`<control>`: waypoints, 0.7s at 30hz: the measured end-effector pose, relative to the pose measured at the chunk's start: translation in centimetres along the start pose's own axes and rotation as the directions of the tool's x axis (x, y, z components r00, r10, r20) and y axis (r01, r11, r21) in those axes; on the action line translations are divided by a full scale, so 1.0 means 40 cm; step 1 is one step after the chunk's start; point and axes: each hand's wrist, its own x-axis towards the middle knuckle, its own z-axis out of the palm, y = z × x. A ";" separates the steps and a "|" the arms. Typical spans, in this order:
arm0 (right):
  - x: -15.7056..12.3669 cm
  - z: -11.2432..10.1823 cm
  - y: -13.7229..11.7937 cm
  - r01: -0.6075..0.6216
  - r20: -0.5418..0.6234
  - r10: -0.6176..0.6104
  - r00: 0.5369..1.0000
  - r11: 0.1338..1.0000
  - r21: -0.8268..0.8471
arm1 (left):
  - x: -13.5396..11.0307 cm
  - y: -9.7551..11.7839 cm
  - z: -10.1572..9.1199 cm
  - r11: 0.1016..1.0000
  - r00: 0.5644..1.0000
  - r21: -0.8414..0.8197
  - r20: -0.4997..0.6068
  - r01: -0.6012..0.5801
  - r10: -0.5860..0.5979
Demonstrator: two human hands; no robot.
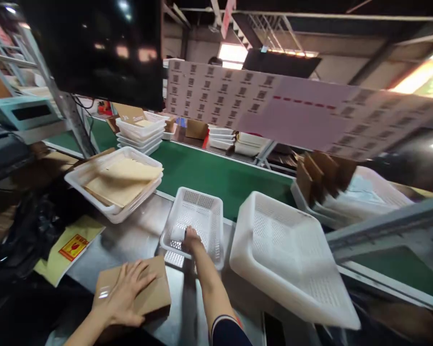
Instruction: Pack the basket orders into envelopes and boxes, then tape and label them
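My left hand (124, 294) lies flat with spread fingers on a small brown cardboard box (155, 293) at the near edge of the steel table (137, 235). My right hand (191, 239) reaches into a small white perforated basket (198, 209) and its fingers curl over the basket's near rim. What the fingers enclose besides the rim is hidden. A larger white perforated basket (292, 254) sits tilted just right of the small one.
A white tray with tan envelopes (117, 185) stands at the left. Behind runs a green conveyor belt (216, 175) with stacked white trays (140, 132) beyond. A yellow packet (70, 247) lies at the near left. Brown cartons (323, 175) sit on trays at the right. A sheet of barcode labels (274, 103) hangs overhead.
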 end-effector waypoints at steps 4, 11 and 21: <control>0.025 0.026 0.015 -0.038 0.005 0.038 0.999 0.999 0.020 | -0.030 -0.210 -0.072 0.901 0.954 -0.392 -0.147 0.186 -0.261; -0.038 -0.037 0.011 0.010 -0.153 0.029 0.988 0.970 0.244 | 0.000 -0.424 -0.122 0.518 0.826 -0.811 -0.078 0.273 -0.558; -0.327 -0.066 -0.120 0.570 -0.236 -0.545 0.805 0.598 0.563 | 0.082 -0.007 -0.140 0.854 0.850 -0.494 -0.509 -0.162 -0.133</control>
